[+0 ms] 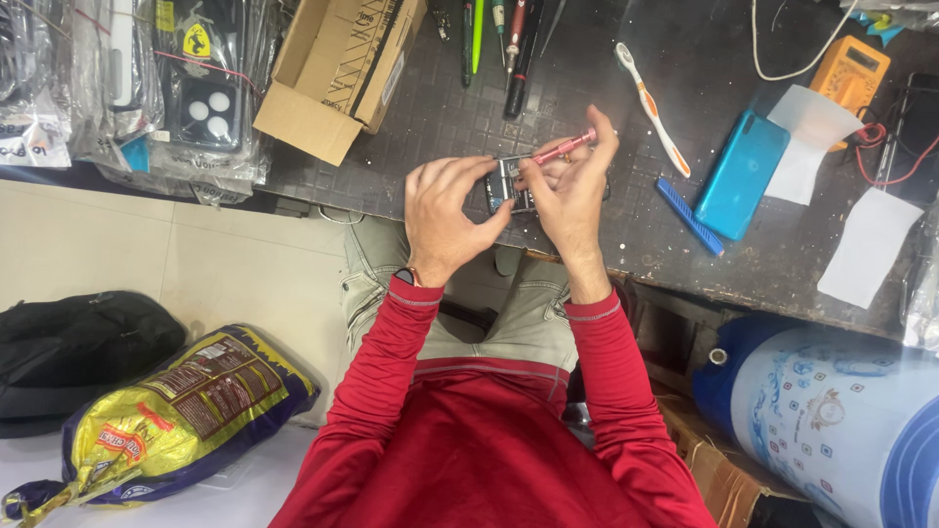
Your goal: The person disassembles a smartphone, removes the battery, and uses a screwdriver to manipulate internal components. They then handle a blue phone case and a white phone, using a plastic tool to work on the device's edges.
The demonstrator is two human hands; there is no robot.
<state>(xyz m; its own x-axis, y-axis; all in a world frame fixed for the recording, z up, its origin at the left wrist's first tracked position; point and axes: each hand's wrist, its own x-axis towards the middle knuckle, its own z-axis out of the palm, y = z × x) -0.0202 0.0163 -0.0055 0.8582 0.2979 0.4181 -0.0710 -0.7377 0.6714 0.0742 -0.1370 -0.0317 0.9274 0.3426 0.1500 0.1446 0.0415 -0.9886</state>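
Note:
My left hand (445,210) grips the near end of a small opened phone (506,184) held above the edge of the dark workbench (440,117). In my right hand (572,186) is a pink screwdriver (565,149), its tip pointed down into the phone's exposed inside. Both hands meet over the phone and hide most of it. My red sleeves run down toward the bottom of the view.
On the bench lie a cardboard box (337,59), several tools (504,44), a toothbrush (650,103), a blue brush (690,217), a teal phone (741,173), white papers (869,244) and an orange multimeter (851,70). A black bag (73,352) and yellow sack (166,411) sit on the floor.

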